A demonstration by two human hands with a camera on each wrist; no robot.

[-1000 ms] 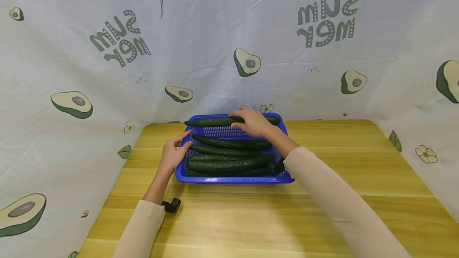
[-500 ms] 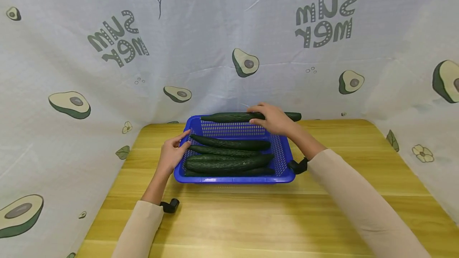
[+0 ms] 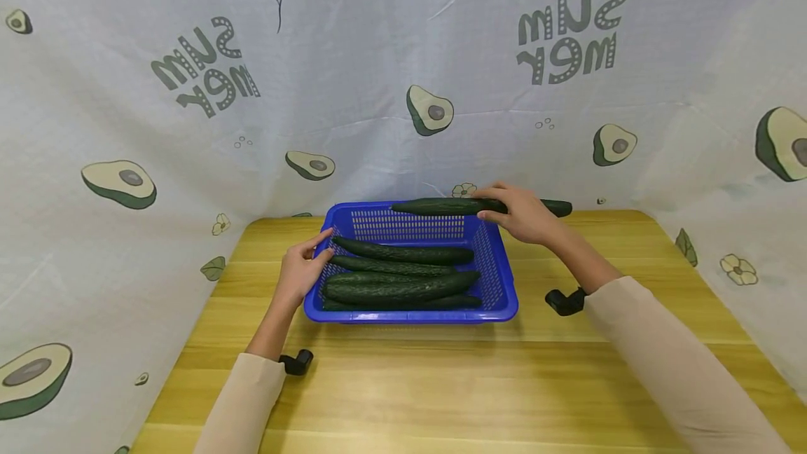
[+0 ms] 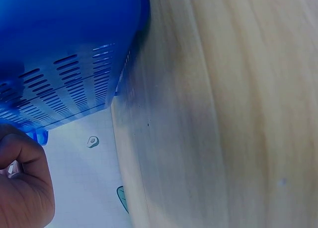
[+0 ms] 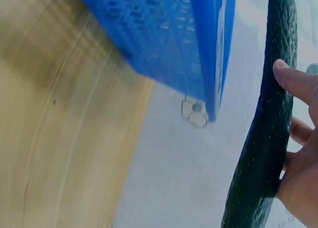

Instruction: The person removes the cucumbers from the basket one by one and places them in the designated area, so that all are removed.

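My right hand [image 3: 520, 214] grips a long dark green cucumber [image 3: 435, 207] round its middle, level and above the basket's back right corner. In the right wrist view the cucumber [image 5: 263, 133] runs steeply up the right side, with thumb and fingers [image 5: 298, 84] around it, apart from the basket. At the left end of the blue plastic basket [image 3: 403, 317], my left hand [image 3: 302, 272] pinches the rim between thumb and fingers. Several more cucumbers [image 3: 397, 289] lie side by side inside, toward the front. The left wrist view shows the curled left hand [image 4: 25, 181] beneath the basket's slotted wall [image 4: 74, 79].
The basket stands on a wooden table [image 3: 441, 384] toward its back edge. A pale sheet printed with avocados [image 3: 353, 76] hangs behind and at both sides. Black wrist cameras [image 3: 565, 301] sit on both wrists.
My right hand has lifted the cucumber from the basket's back and carried it to the right, past the right rim. The left hand stays on the left rim.
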